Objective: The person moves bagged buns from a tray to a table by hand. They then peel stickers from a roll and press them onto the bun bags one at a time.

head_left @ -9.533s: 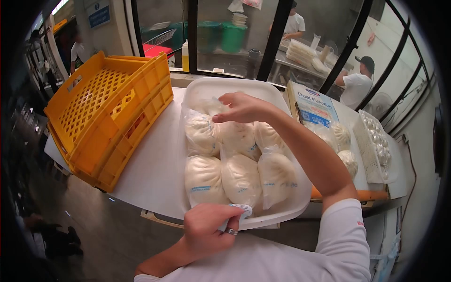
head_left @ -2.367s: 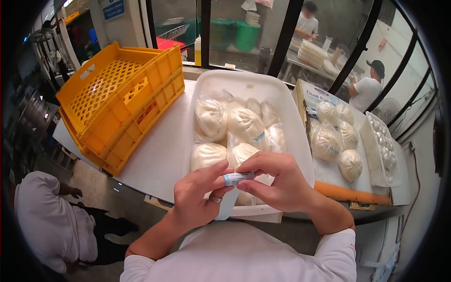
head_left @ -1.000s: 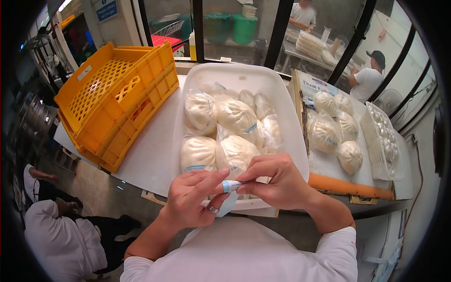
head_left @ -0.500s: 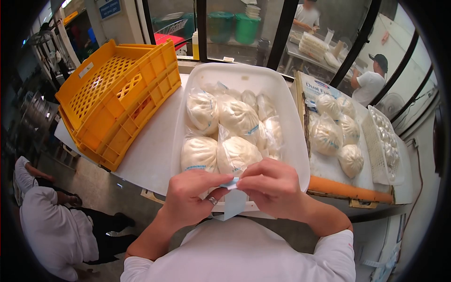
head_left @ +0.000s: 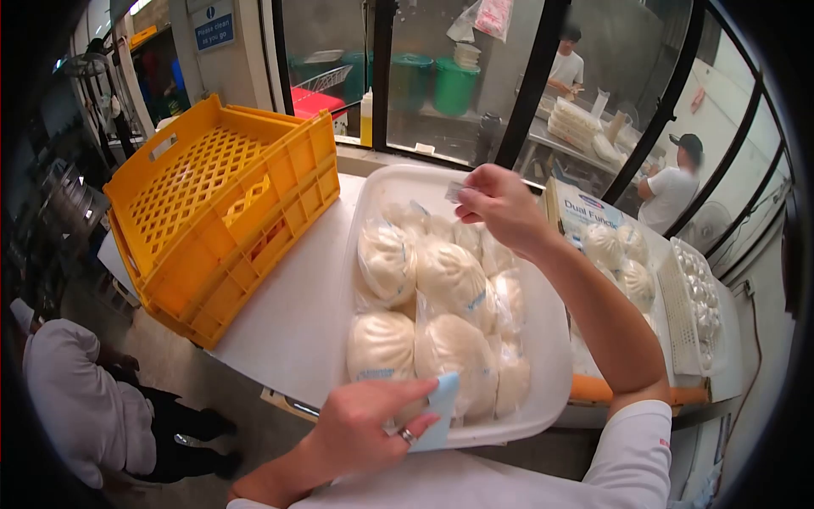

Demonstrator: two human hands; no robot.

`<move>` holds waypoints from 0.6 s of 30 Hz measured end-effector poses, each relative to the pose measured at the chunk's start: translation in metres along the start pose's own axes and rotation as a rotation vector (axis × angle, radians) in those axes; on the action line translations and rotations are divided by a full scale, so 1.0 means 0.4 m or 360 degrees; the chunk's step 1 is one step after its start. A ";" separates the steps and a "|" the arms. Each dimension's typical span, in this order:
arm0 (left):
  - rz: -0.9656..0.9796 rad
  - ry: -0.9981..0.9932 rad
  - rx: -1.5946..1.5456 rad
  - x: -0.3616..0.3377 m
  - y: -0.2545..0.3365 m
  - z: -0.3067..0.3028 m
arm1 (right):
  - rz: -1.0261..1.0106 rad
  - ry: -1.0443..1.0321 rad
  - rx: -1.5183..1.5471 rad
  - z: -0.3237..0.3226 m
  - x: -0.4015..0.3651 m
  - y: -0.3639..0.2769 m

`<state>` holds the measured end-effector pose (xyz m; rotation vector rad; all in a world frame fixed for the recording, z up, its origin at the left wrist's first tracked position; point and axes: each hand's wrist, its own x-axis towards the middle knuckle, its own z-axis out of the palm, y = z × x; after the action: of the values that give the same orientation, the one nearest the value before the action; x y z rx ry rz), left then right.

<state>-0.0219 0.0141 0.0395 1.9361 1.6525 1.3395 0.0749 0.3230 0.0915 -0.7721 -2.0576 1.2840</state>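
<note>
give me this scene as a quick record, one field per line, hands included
left hand: pinching a light-blue strip at the tub's near edge
right hand: raised over the tub's far part, holding a small label
container: white tub
contents: pale pleated buns in clear bags
left side: yellow crates
right side: more buns, white mesh tray
beyond glass: two people at work

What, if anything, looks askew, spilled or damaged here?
Nothing looks spilled or clearly damaged. The wrapped buns lie unevenly in the white tray, some overlapping, and the yellow crates sit at an angle to it. The bowed edges are probably lens distortion.
</note>
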 end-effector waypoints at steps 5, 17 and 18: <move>-0.0035 -0.0121 -0.0065 0.025 -0.020 -0.008 | 0.0419 -0.0205 0.0208 0.122 0.180 0.148; 0.0032 -0.0029 -0.0194 0.050 0.005 -0.033 | 0.0090 -0.0743 -0.0410 0.199 0.030 0.085; 0.0013 -0.0108 -0.0162 0.050 0.003 -0.039 | 0.0140 -0.0798 -0.0398 0.200 0.016 0.068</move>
<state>-0.0347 0.0260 0.0582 1.9098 1.5166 1.3195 0.0164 0.2915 0.0387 -0.7036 -2.6488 1.3900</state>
